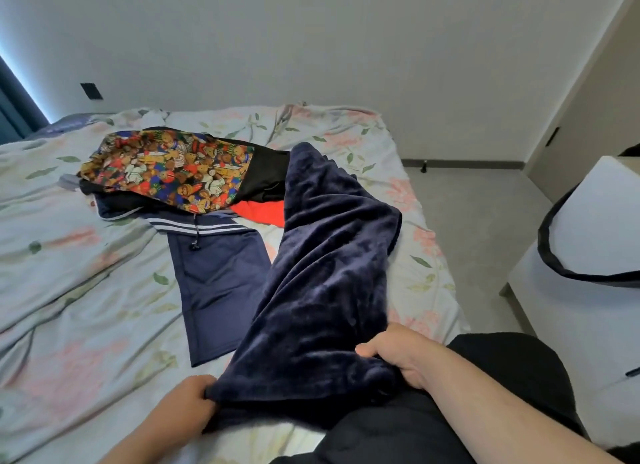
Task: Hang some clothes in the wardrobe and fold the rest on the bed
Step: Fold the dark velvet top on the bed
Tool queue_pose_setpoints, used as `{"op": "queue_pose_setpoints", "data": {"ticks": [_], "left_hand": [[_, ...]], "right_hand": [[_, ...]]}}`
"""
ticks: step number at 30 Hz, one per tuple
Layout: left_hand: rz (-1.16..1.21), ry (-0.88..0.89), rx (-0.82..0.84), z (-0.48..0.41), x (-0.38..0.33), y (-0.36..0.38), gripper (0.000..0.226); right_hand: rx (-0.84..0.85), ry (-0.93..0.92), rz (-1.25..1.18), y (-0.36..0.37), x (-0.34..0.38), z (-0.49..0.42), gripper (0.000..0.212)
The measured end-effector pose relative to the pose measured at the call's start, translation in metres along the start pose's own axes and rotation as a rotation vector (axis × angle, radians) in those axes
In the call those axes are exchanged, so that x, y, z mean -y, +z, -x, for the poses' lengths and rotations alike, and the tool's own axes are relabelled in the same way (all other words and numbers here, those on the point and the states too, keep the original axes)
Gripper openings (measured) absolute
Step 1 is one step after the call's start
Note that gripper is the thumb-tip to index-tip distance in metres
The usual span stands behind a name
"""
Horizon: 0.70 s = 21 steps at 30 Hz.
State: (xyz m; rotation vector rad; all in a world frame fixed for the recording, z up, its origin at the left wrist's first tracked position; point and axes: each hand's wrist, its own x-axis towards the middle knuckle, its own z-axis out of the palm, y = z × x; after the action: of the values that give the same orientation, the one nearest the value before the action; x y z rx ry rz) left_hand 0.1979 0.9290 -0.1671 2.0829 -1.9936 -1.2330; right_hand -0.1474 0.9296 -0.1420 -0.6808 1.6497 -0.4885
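Both forearms reach in from the bottom edge, and between them hangs a dark navy velvety garment (322,283), probably trousers. At its near left corner, the left hand (188,403) pinches the hem, fingers curled over the fabric edge. Over at the near right corner, the right hand (398,356) grips a bunched fold, thumb on top and fingers tucked underneath. From the two hands the garment stretches away and slightly rightward across the bed (69,255), its far end draped in soft folds and part of it lying over the clothes beyond.

Just beyond the left hand, flat on the floral bedcover, lies a pair of smooth navy track trousers (214,283) with white stripes at the waistband and a drawcord hanging down; the velvety garment overlaps their right edge. Farther out from the left hand sits a heap of clothes: a bright garment printed with cartoon bears (166,167) on top, black fabric (266,179) under and beside it, and a patch of red cloth (258,212) showing where the heap meets the velvety garment.

To the right of the right hand, off the bed, stands a white cabinet (571,332) with a white bin or basket rimmed in black (595,235) resting on it. A black-clothed knee or lap (502,363) fills the corner beneath the right forearm.
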Motion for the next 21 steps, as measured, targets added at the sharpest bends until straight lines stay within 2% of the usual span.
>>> {"op": "queue_pose_setpoints", "data": {"ticks": [2,3,4,5,7,9,12,14,17,21], "left_hand": [[-0.075,-0.023,0.202,0.000,-0.004,-0.018,0.011],[-0.033,0.015,0.301,0.001,-0.010,-0.024,0.014],[0.120,0.039,0.362,0.001,-0.018,-0.030,0.028],[0.352,0.011,0.393,0.000,-0.027,-0.034,0.042],[0.687,-0.038,0.361,-0.001,-0.052,-0.036,0.046],[0.758,-0.070,0.355,-0.004,-0.082,-0.031,0.052],[0.843,-0.099,0.376,-0.011,-0.108,-0.019,0.076],[0.924,-0.146,0.365,-0.011,-0.115,-0.013,0.068],[1.066,-0.184,0.350,-0.004,-0.124,-0.010,0.043],[1.164,-0.079,0.352,0.008,-0.135,-0.015,0.032]], "right_hand": [[-0.022,-0.002,-0.001,0.001,-0.001,0.002,0.042],[-0.023,0.006,-0.003,0.003,0.000,0.005,0.043],[-0.012,0.021,-0.003,0.005,0.002,0.007,0.044],[0.010,0.041,-0.011,0.005,0.004,0.008,0.044],[0.081,0.092,-0.035,0.007,0.007,0.012,0.040],[0.164,0.123,-0.079,0.007,0.009,0.017,0.036],[0.198,0.067,-0.147,0.005,0.012,0.025,0.036],[0.179,-0.018,-0.208,0.004,0.014,0.032,0.038],[0.195,-0.127,-0.359,-0.002,0.014,0.045,0.037],[0.295,-0.178,-0.454,-0.010,0.014,0.072,0.027]]}}
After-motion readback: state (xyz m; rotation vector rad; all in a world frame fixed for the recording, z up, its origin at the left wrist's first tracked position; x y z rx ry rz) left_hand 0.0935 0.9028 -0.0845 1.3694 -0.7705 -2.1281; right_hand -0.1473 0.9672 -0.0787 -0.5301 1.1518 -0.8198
